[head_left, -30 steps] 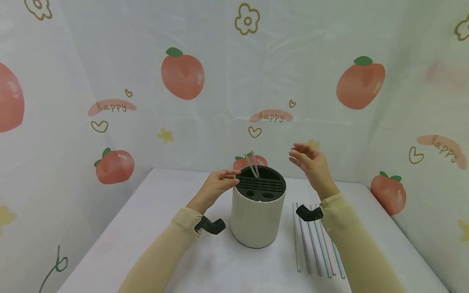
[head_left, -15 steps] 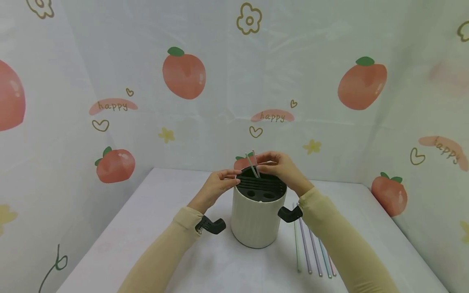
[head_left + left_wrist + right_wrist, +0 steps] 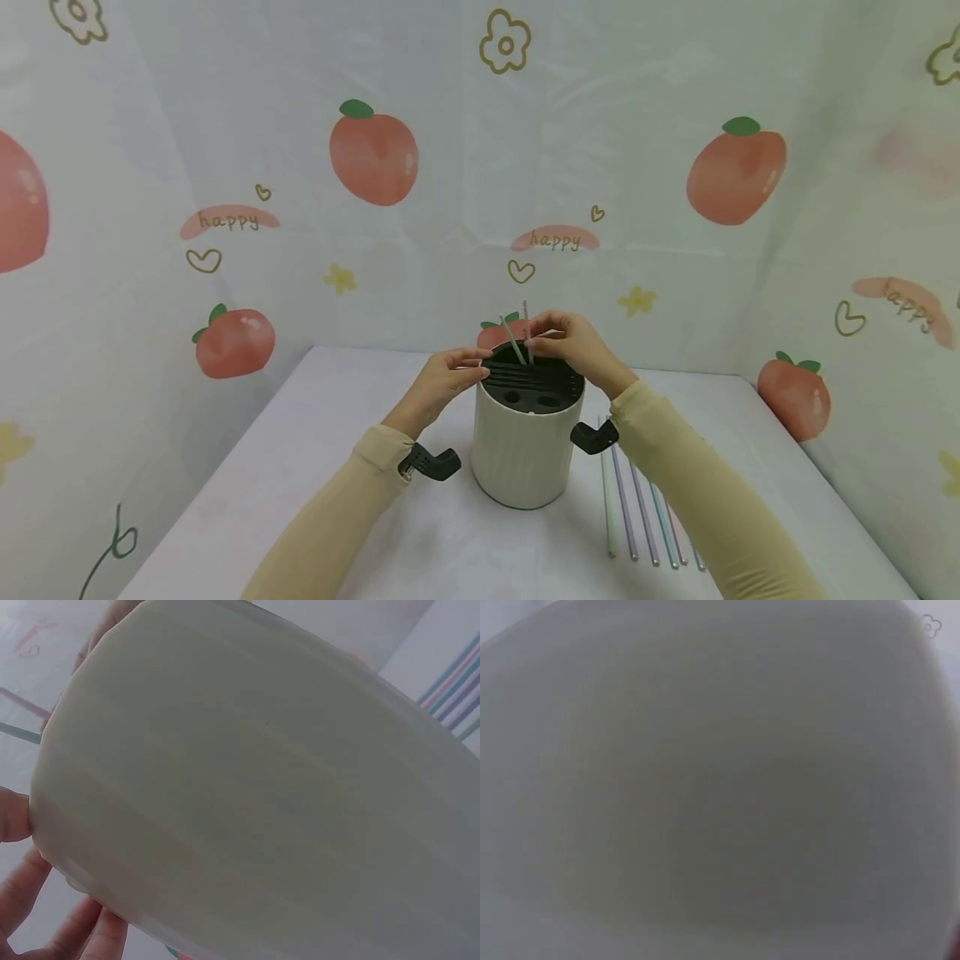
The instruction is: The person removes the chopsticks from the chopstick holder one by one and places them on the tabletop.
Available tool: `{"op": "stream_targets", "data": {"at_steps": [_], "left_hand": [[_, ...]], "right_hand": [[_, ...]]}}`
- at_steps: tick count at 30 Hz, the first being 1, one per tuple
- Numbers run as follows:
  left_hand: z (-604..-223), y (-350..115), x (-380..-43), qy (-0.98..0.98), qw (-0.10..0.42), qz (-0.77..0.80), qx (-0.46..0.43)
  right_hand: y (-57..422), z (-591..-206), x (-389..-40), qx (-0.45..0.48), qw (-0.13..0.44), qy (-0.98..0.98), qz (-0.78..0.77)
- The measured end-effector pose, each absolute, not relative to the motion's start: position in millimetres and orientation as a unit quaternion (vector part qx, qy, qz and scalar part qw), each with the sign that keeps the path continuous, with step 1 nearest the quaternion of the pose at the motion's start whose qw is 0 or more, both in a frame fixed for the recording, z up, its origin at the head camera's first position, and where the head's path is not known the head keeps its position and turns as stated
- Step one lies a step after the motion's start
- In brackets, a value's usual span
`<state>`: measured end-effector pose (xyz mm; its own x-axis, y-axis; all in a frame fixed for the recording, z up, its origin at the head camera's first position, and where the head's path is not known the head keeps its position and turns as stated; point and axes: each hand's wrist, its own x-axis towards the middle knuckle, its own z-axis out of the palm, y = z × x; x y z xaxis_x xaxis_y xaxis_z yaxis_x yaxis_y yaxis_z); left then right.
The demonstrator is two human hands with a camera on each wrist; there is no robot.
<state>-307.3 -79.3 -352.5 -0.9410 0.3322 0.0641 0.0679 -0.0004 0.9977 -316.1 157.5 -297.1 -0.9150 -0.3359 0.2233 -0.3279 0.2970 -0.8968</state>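
A round cream holder (image 3: pixel 521 458) with a black slotted top (image 3: pixel 528 379) stands upright on the table. My left hand (image 3: pixel 442 379) touches its left rim with nearly straight fingers. In the left wrist view, the thumb (image 3: pixel 15 814) meets the rim and the other fingers (image 3: pixel 75 930) lie against the side. Over the rear compartment, my right hand (image 3: pixel 573 346) pinches a thin pink stick (image 3: pixel 526 310), whose lower end is inside. A pale green stick (image 3: pixel 512 337) leans beside it. The holder's blurred wall (image 3: pixel 720 787) fills the right wrist view, hiding the right fingers there.
Several thin pastel sticks (image 3: pixel 625 508) lie side by side on the white table (image 3: pixel 420 550), right of the holder, partly under my right forearm. A patterned curtain (image 3: pixel 450 167) hangs behind and along both sides.
My right hand has moved left from the air beside the holder to the pink stick and taken hold of it. The pink stick now stands straighter. My left hand has stayed at the rim.
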Motion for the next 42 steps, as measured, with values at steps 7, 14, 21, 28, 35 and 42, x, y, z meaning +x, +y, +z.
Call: {"op": "stream_targets", "data": {"at_steps": [7, 14, 21, 28, 35, 42], "left_hand": [[-352, -80, -306, 0.698, 0.098, 0.696, 0.139], [-352, -80, -306, 0.697, 0.097, 0.697, 0.139], [-354, -80, -307, 0.700, 0.097, 0.694, 0.135], [-355, -80, -308, 0.700, 0.096, 0.695, 0.136], [-354, -80, -307, 0.694, 0.099, 0.699, 0.139], [-354, -79, -307, 0.696, 0.099, 0.697, 0.140]], "right_hand": [[173, -279, -316, -0.195, -0.112, 0.664, -0.713], [201, -246, -309, -0.161, -0.238, 0.488, -0.824], [247, -233, -298, -0.098, -0.299, 0.405, -0.859], [301, -264, -285, -0.074, -0.208, 0.478, -0.850], [349, -335, -276, -0.048, -0.099, 0.640, -0.760], [379, -404, -267, -0.004, -0.002, 0.792, -0.610]]}}
